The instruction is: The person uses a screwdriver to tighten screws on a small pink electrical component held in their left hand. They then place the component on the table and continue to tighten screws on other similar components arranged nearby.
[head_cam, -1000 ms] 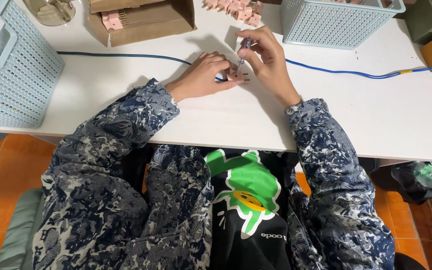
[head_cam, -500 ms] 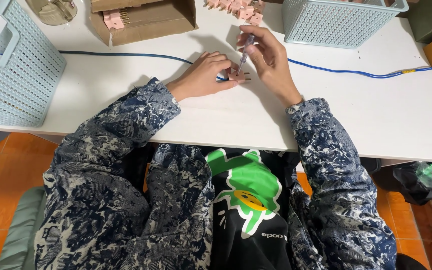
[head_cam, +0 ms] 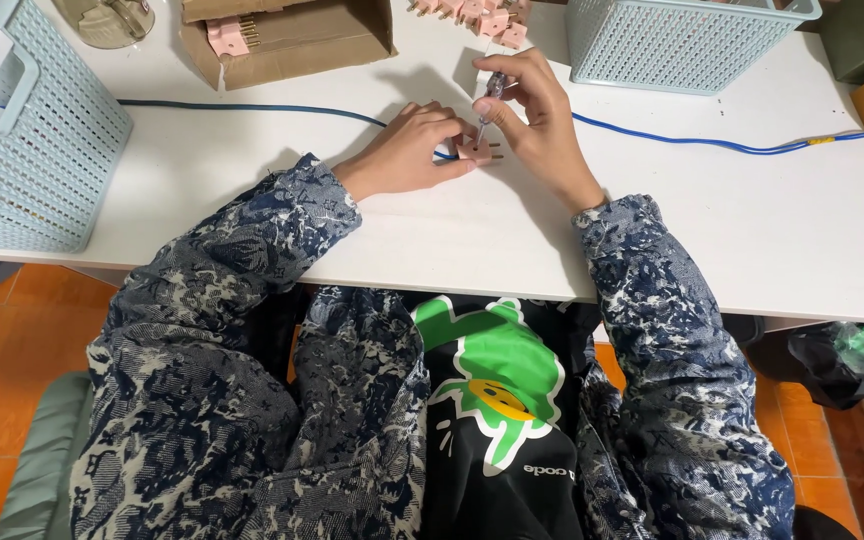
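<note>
I see a white tabletop (head_cam: 252, 190), smooth and matte, over an orange tiled floor (head_cam: 12, 320). A blue cable (head_cam: 692, 140) runs across the table from left to right, passing under both hands. To the left stands a pale blue perforated plastic basket (head_cam: 42, 150); a second one (head_cam: 682, 40) sits at the upper right. An open brown cardboard box (head_cam: 292, 40) lies at the far edge, with a heap of pink plug parts (head_cam: 482, 15) just beside it. A dark plastic bag (head_cam: 842, 360) rests on the floor at the right.

My left hand (head_cam: 407, 150) lies on the table, its fingertips pressed against a small pink plug (head_cam: 477, 150) with metal prongs, holding it down. My right hand (head_cam: 537, 115) pinches a small screwdriver (head_cam: 487, 100) between thumb and fingers, held nearly upright with the tip at the plug. The plug sits on the table between the two hands, on the cable's line.
</note>
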